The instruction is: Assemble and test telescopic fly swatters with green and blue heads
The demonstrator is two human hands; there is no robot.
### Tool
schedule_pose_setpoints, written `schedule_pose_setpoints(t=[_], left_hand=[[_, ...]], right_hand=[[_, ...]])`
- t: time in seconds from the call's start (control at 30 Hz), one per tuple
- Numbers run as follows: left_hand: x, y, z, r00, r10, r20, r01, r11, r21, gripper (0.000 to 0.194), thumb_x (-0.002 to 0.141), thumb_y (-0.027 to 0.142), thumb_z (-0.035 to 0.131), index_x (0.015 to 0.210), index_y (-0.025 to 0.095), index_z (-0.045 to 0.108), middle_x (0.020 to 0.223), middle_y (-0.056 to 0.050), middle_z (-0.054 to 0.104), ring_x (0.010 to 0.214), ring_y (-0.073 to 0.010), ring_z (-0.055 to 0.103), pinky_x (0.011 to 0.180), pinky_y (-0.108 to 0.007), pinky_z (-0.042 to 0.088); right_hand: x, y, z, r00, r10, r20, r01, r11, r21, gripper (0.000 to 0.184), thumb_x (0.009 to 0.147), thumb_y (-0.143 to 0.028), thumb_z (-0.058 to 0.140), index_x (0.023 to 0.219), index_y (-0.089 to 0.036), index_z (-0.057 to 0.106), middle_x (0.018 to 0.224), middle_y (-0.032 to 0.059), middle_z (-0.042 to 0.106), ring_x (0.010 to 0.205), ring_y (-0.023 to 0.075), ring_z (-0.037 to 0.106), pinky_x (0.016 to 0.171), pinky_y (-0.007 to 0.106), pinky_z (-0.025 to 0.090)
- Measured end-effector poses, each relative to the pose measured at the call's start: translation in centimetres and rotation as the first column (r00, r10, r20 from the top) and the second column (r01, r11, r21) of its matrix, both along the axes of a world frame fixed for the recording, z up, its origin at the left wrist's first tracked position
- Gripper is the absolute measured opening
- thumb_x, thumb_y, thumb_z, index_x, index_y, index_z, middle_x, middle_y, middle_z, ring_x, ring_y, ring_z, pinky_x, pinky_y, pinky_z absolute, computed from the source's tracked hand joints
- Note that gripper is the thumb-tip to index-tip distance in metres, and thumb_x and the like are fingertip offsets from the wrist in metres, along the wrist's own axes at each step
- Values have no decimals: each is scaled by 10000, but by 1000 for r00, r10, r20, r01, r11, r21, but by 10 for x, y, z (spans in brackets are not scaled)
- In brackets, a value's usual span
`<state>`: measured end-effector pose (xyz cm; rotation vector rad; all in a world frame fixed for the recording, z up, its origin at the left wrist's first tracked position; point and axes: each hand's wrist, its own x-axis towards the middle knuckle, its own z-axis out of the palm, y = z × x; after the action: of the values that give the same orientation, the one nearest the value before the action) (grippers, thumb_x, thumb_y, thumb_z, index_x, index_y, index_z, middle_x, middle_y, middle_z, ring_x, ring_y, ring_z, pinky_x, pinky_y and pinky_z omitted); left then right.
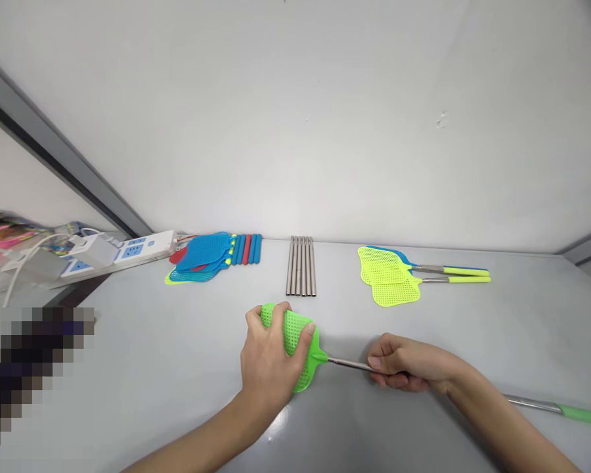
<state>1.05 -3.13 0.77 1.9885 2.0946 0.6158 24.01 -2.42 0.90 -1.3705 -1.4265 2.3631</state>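
A bright green fly swatter head [291, 332] lies under my left hand [270, 358], whose fingers wrap over its mesh with the thumb at the near edge of the neck. My right hand [398, 363] pinches the thin metal rod [347, 362] that runs out of the head's neck. Beyond my right forearm, in line with that rod, a thicker metal tube [534, 402] leads into a green handle [586, 415]. The forearm hides the stretch between, but the parts look like one drawn-out telescopic swatter.
Several metal rods [301, 266] lie side by side near the wall. Left of them are blue and red handles [247, 249] and stacked swatter heads [207, 253]. Yellow and blue fly swatters [396, 289] lie at the right. A power strip [138, 248] with plugs runs along the left edge.
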Motion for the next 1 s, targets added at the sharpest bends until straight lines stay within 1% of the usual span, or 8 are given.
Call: schedule_pose_setpoints(t=[0.3,0.5,0.63,0.7,0.77,0.87,0.93,1.0], left_hand=[[0,0,-3,997,-20,77,23,999,-46,446,815,543,355,1100,221,470,1037,-84,329,834,-244,542,649,-412,477],[-3,6,-4,994,-31,106,40,995,-86,422,809,545,366,1075,241,487,1042,-80,346,836,-242,550,674,-424,475],[-6,10,-5,990,-75,117,87,991,-106,437,810,542,370,1106,239,476,1065,-92,337,887,-260,533,720,-447,464],[-7,11,-7,986,-110,123,119,990,-72,440,818,522,377,1130,226,469,1082,-102,334,995,-283,484,792,-461,438],[-8,12,-10,984,-147,104,150,989,-13,446,830,488,387,1170,206,454,1133,-122,323,1118,-308,389,875,-480,384],[-7,10,-15,975,-224,0,224,972,77,486,851,429,397,1279,201,366,1310,-155,214,1250,-342,202,950,-520,288],[-7,8,-16,948,-309,-81,316,943,102,512,868,390,393,1338,224,277,1399,-140,115,1291,-339,105,978,-538,232],[-6,6,-16,896,-426,-128,438,895,85,507,880,366,386,1353,254,241,1434,-110,86,1309,-313,71,998,-541,193]], right_hand=[[0,-1,1,1000,8,-13,-8,1000,0,269,762,-352,498,610,-133,531,398,-89,315,316,22,154,284,169,66],[-2,-2,-1,1000,-12,16,11,997,70,308,798,-377,475,627,-130,541,422,-79,332,325,25,176,279,165,94],[-2,-2,-3,1000,0,24,-2,998,71,322,817,-392,455,656,-131,554,440,-73,349,319,25,182,273,166,107],[-2,-2,-4,1000,5,21,-7,997,75,322,821,-395,450,666,-134,557,443,-73,352,316,26,189,272,166,114],[-3,-2,-4,1000,-1,18,-1,996,86,322,822,-400,450,675,-136,561,448,-73,349,321,27,195,272,164,122],[-4,-2,-5,1000,-14,25,12,995,102,328,821,-417,451,705,-136,575,460,-73,344,337,31,207,278,157,136],[-5,-2,-5,999,-12,43,7,994,110,334,819,-429,452,721,-137,581,473,-69,354,347,33,226,282,153,146],[-6,-2,-4,998,-8,65,1,993,121,340,816,-438,454,723,-137,583,486,-64,366,354,34,247,285,149,157]])
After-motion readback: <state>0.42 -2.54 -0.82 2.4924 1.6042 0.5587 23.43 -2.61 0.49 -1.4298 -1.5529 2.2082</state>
